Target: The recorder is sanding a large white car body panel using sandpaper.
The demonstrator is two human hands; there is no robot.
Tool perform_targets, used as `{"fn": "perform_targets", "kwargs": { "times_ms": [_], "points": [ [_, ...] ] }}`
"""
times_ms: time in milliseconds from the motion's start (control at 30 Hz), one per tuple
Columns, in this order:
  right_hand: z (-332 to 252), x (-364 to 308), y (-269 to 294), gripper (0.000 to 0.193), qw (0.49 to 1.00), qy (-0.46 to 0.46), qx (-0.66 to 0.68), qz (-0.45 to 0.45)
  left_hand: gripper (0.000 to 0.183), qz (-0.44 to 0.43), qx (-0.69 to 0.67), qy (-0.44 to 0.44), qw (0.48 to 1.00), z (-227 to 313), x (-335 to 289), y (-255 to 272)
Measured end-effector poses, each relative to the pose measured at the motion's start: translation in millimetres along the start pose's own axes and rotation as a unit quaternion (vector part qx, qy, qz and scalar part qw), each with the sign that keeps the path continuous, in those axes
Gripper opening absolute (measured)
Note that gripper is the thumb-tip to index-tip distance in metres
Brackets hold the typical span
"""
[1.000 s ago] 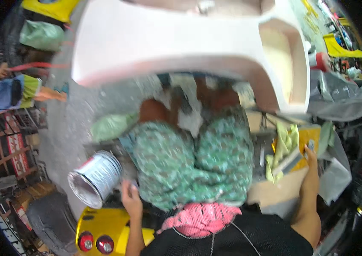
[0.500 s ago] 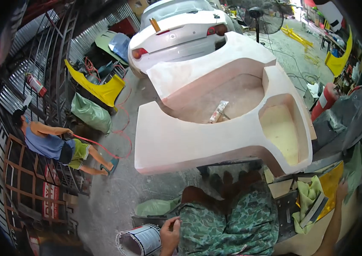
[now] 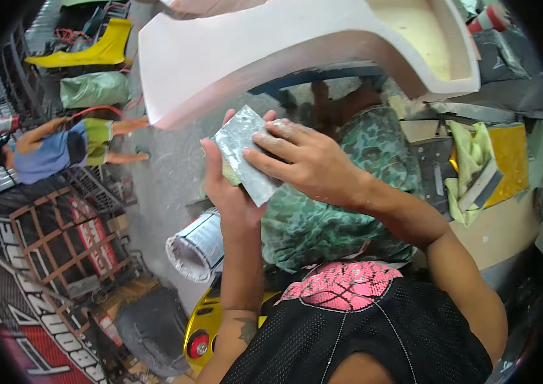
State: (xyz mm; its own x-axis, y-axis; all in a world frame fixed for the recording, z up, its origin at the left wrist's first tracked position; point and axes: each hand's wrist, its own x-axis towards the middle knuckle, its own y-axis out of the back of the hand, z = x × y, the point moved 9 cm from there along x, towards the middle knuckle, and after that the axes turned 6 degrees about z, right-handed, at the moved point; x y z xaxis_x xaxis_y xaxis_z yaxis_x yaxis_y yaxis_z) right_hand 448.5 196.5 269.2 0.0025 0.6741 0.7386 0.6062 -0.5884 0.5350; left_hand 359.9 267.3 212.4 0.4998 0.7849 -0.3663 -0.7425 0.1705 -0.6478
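Holding one grey slab (image 3: 239,157) | left hand (image 3: 226,198): fingers clasping it | right hand (image 3: 313,164): fingers spread atop

The left forearm (image 3: 242,262) lies toward twelve o'clock (a dark tattoo (image 3: 247,328) shows near the left elbow (image 3: 240,308)), with the left hand (image 3: 228,194) palm up, cupped, its thumb (image 3: 213,165) toward eleven. From a bent right elbow (image 3: 438,237) between three and four o'clock, the right forearm (image 3: 393,205) points toward ten, the right hand (image 3: 313,165) palm down over the left, its dusty fingers (image 3: 271,164) slightly parted.
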Motion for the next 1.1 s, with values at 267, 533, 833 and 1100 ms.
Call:
{"fn": "perform_targets", "kwargs": {
  "times_ms": [267, 533, 833, 1100],
  "points": [
    [16, 0, -50, 0.032, 0.958, -0.152, 0.245, 0.001, 0.061, 0.09, 0.004, -0.194, 0.977, 66, -38, 92],
    [69, -58, -70, 0.036, 0.913, -0.295, 0.281, 0.021, 0.081, 0.06, 0.117, -0.247, 0.96, 79, -40, 104],
    [21, -59, -76, 0.056, 0.912, -0.226, 0.343, 0.017, 0.101, 0.029, 0.282, -0.203, 0.937, 30, -10, 77],
    [15, -71, -73, 0.059, 0.953, -0.231, 0.19, 0.055, 0.099, -0.02, 0.277, -0.168, 0.946, -16, 4, 62]
  ]
}}
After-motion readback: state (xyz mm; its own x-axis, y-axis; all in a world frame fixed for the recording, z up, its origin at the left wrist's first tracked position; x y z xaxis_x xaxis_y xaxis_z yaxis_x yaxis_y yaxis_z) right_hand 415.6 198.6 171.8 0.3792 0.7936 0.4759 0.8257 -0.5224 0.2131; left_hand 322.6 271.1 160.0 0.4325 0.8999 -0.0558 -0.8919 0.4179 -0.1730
